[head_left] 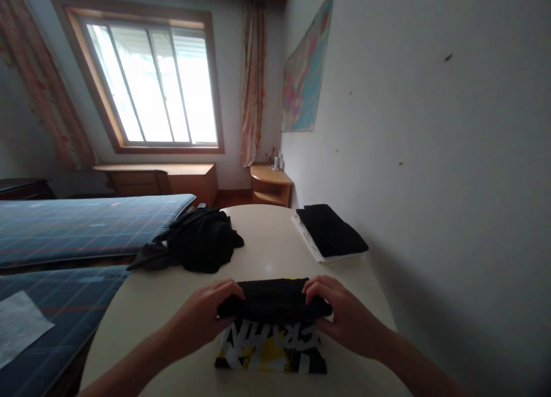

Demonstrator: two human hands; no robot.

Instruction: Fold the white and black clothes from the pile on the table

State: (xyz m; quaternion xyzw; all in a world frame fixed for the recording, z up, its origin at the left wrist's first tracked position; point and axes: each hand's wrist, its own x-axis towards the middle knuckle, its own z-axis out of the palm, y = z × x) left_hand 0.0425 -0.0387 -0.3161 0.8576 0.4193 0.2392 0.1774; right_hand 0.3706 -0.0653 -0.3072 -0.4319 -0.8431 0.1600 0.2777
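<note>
A black T-shirt [273, 302] with white lettering and yellow print lies partly folded on the white round table [267, 242], close to me. Its far part is doubled into a thick black fold, and the printed part faces up on the near side. My left hand [219, 308] grips the left end of that fold, fingers curled over the top. At the opposite end, my right hand [329, 308] pinches the fold in the same way. The shirt's underside is hidden.
A crumpled heap of black clothes [204, 239] sits at the table's far left. Folded black clothing [331, 230] lies on white cloth at the far right, near the wall [451, 213]. Plaid mattresses [86, 225] border the table on the left.
</note>
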